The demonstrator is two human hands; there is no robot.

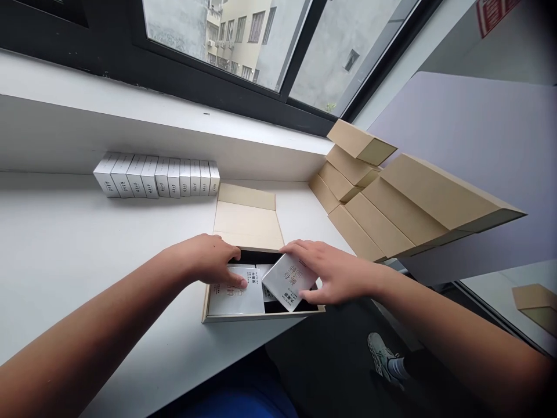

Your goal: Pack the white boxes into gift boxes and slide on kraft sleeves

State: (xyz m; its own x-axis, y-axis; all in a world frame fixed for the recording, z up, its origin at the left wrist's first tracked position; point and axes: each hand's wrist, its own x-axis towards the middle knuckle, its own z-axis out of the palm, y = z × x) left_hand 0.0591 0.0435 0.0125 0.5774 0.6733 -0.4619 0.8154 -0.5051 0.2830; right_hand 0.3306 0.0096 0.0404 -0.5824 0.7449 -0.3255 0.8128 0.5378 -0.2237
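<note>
An open tan gift box (pixel 261 317) with a dark inside lies at the table's front edge, its lid (pixel 248 223) folded back. My right hand (pixel 333 270) grips a silver-white tea box (pixel 289 280) between thumb and fingers, tilted over the gift box's right half. My left hand (pixel 213 261) is open over the left half. Its thumb lies on a second tea box (pixel 235 299), which sits flat inside, and its index finger is at the far rim. Another white tea box (pixel 266 292) shows partly between them; the held one hides the rest.
A row of several white tea boxes (pixel 156 177) stands against the wall on the white table (pixel 56 244). Several closed tan gift boxes (pixel 387 215) are stacked at the right. A shoe (pixel 383 357) shows on the dark floor below, and a window (pixel 243 40) is behind.
</note>
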